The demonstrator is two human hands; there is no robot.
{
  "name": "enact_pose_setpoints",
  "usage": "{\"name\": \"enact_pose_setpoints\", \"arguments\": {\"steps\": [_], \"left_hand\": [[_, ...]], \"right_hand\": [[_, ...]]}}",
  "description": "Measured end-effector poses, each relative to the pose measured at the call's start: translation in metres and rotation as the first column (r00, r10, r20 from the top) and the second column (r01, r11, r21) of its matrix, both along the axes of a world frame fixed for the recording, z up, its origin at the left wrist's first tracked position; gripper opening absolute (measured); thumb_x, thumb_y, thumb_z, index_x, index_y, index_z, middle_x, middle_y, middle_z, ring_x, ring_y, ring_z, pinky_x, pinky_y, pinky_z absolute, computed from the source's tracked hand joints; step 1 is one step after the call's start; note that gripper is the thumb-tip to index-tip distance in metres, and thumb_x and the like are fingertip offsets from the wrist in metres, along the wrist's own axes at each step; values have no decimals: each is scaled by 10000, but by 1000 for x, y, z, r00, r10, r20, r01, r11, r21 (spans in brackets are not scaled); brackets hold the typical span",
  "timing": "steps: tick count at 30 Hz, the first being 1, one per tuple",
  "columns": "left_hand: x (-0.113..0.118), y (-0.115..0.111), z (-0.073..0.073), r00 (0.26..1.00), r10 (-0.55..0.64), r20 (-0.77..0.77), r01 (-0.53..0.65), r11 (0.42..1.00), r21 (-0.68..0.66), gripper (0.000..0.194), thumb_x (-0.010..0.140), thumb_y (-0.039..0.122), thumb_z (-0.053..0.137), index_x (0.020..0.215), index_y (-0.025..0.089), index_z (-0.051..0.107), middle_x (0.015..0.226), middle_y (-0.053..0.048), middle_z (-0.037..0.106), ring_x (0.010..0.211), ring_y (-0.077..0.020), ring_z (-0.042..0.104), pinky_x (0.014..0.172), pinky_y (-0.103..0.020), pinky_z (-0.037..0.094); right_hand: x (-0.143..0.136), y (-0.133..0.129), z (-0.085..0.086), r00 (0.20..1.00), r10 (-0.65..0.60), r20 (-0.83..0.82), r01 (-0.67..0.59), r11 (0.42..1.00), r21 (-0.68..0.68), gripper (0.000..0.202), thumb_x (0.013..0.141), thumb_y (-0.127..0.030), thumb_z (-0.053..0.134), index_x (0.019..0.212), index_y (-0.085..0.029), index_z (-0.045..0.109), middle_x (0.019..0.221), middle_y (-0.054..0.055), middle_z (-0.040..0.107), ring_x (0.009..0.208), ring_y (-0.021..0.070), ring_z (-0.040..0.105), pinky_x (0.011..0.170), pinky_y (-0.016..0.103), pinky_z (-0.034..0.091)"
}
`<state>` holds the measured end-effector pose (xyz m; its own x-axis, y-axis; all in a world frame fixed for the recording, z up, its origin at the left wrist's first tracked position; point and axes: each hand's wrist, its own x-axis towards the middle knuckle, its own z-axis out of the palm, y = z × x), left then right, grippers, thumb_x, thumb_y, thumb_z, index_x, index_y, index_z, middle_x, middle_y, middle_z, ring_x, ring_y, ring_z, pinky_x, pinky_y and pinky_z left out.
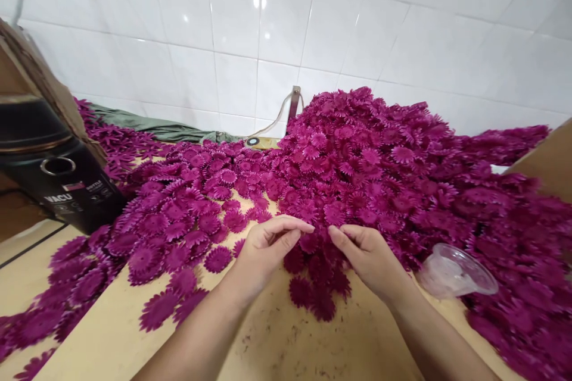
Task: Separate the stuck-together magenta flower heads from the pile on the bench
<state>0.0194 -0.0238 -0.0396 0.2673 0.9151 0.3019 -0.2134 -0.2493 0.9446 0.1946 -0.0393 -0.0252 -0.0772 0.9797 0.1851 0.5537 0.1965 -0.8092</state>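
Note:
My left hand [270, 244] hovers over the middle of the table, its thumb and fingertips drawn together in a pinch. My right hand [369, 253] faces it a short gap away, also pinched. Whatever either pinch holds, if anything, is too small to make out. Just below and between the fingertips lies a small cluster of magenta petal discs [322, 294], shaped like daisies with notched edges. A large heap of the same flower discs [361, 155] rises behind my right hand. More loose flower discs [179, 226] spread out to the left of my left hand.
A clear plastic cup [458, 274] with whitish contents sits right of my right forearm. A black box [58, 166] and cardboard [44, 77] stand at left. Green cloth [156, 122] lies along the tiled wall [232, 24], near an upright metal strip [294, 110].

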Motion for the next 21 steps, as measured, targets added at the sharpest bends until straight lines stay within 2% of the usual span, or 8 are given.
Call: {"name": "enact_pose_setpoints", "arguments": {"steps": [3, 7, 9, 12, 16, 19, 21], "left_hand": [[2, 2, -2, 1000, 12, 3, -12, 999, -48, 141, 739, 238, 581, 816, 187, 687, 857, -35, 704, 848, -174, 618, 825, -306, 461], [8, 3, -8, 994, 24, -107, -30, 998, -59, 253, 717, 295, 596, 932, 171, 644, 908, -57, 683, 876, -194, 601, 815, -318, 456], [10, 2, -12, 983, 12, -185, -20, 999, -39, 300, 694, 340, 611, 931, 155, 630, 895, -70, 667, 850, -208, 593, 767, -321, 465], [13, 0, -17, 971, -39, -235, 35, 999, -19, 299, 702, 392, 591, 863, 143, 623, 834, -65, 649, 791, -208, 583, 695, -304, 465], [14, 0, -17, 968, -31, -250, 22, 999, -37, 181, 726, 312, 564, 782, 153, 629, 755, -28, 648, 726, -178, 565, 653, -269, 438], [17, 1, -14, 969, 16, -246, -32, 998, -60, 187, 743, 234, 505, 605, 162, 606, 586, 7, 595, 592, -143, 517, 575, -251, 404], [18, 3, -11, 972, 63, -225, -78, 995, -58, 216, 741, 215, 498, 552, 169, 591, 536, 15, 566, 542, -130, 487, 541, -248, 387]], "right_hand": [[-6, 0, 0, 996, -9, -94, 6, 999, -32, 477, 780, -566, 379, 502, -215, 218, 459, -62, 226, 412, 67, 234, 392, 217, 206], [-20, 0, -1, 994, 41, -105, -47, 997, -58, 490, 819, -574, 293, 507, -199, 343, 448, -29, 380, 418, 90, 357, 412, 219, 288], [-26, 1, -4, 997, 67, -36, -67, 998, 2, 481, 841, -539, 276, 525, -192, 379, 477, -18, 418, 449, 99, 381, 434, 218, 303], [-31, 4, -7, 986, 15, 164, -36, 991, 127, 454, 870, -470, 261, 529, -191, 372, 505, -10, 442, 481, 107, 393, 468, 220, 296], [-30, 8, -7, 901, -92, 423, -15, 970, 243, 453, 883, -412, 264, 522, -184, 418, 525, 16, 517, 494, 121, 436, 492, 233, 273], [-31, 10, -2, 871, -133, 474, -18, 953, 301, 467, 890, -391, 256, 492, -190, 395, 467, 7, 484, 434, 108, 397, 461, 241, 239], [-31, 12, 2, 868, -145, 475, -30, 939, 342, 465, 889, -393, 270, 480, -195, 373, 448, -1, 459, 418, 102, 376, 456, 245, 235]]}}
